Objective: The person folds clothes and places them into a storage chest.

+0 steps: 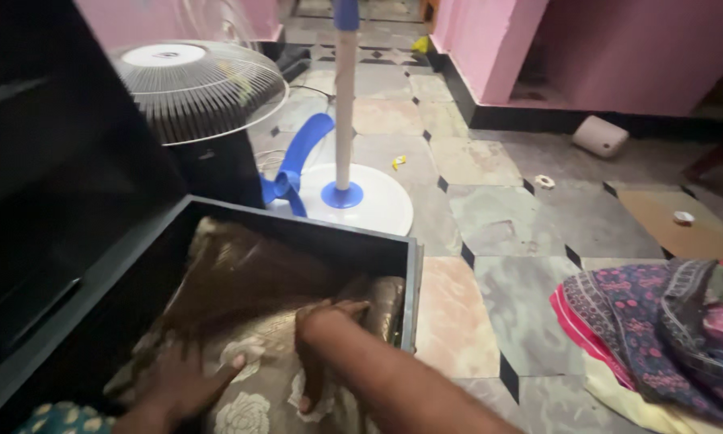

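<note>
— Which step did that moment look like to you?

— Pressing things down, I'd judge. Both hands were inside the dark trunk point(414, 277), its lid standing open on the left. They lay on the brown floral cloth point(253, 378) that filled the bottom of it.

— How were the hands set?

— The left hand point(186, 384) lay flat, palm down, fingers point(231, 363) spread across the fabric. The right hand point(323, 341) came in over the front, forearm slanting up from the lower right, wrist bent. Its fingers pointed down and seemed to pinch a pale bit of the cloth; I couldn't tell how firmly.

— And the next move?

— My guess: it called for smoothing or tucking the folds toward the trunk's far wall, keeping both palms low.

— Anything round about?

— A dismantled pedestal fan: grille point(197, 84), blue blade point(297, 157), pole on its round base point(369, 201). A heap of patterned clothes point(659, 337) lay well apart on the tiled floor point(498, 209).
</note>
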